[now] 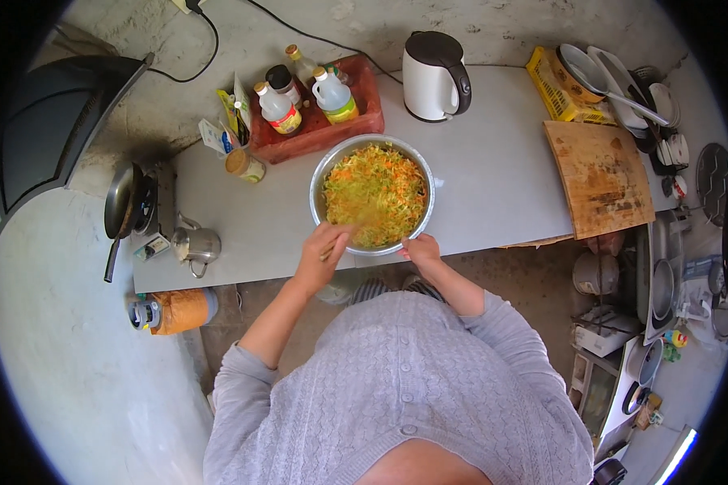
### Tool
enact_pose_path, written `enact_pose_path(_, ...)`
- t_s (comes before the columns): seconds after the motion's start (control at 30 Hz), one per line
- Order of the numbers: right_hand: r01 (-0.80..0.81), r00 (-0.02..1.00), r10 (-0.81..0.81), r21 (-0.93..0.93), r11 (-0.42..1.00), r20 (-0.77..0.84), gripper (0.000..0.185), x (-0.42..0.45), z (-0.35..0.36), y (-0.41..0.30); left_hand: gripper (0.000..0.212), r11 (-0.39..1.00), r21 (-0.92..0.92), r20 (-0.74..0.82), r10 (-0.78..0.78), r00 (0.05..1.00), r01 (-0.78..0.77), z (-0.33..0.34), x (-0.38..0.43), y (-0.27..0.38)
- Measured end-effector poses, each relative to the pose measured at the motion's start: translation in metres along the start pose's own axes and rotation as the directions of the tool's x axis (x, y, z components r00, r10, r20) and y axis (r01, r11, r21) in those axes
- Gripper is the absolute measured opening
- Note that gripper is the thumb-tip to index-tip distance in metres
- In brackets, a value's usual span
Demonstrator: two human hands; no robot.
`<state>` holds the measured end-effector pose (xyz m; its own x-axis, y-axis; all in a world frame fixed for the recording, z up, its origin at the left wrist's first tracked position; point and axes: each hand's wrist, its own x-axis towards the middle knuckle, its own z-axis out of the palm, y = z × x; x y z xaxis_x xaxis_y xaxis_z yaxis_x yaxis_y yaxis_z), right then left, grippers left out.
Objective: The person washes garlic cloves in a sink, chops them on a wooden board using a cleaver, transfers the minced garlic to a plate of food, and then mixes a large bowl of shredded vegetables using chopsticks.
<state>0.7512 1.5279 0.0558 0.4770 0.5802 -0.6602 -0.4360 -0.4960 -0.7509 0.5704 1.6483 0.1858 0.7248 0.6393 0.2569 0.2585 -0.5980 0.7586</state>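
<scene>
A round metal basin stands near the front edge of the grey counter. Finely shredded vegetables, green, yellow and orange, fill most of it. My left hand is at the basin's near left side, closed around a thin wooden utensil. The utensil's far end reaches over the vegetables and is blurred, so its exact kind is unclear. With my right hand I grip the basin's rim at the near right, the thumb on top.
Behind the basin, a red plastic tray holds several bottles. A white electric kettle stands right of it, a jar and steel pot left. A wooden board overhangs the counter's right front. A pan sits far left.
</scene>
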Motion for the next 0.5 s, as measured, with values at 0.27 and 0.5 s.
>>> enact_pose_path(0.27,-0.004,1.000,0.004,0.027,1.000,0.023,0.020,-0.001,0.001,-0.002,0.019,0.982,-0.086,-0.042,-0.172,0.984,0.168,-0.024,0.031,-0.059)
enact_pose_path(0.5,-0.029,1.000,0.029,-0.039,0.999,-0.002,0.019,0.009,0.002,0.003,0.016,0.977,0.192,0.020,0.088,0.996,-0.090,0.016,0.023,-0.048)
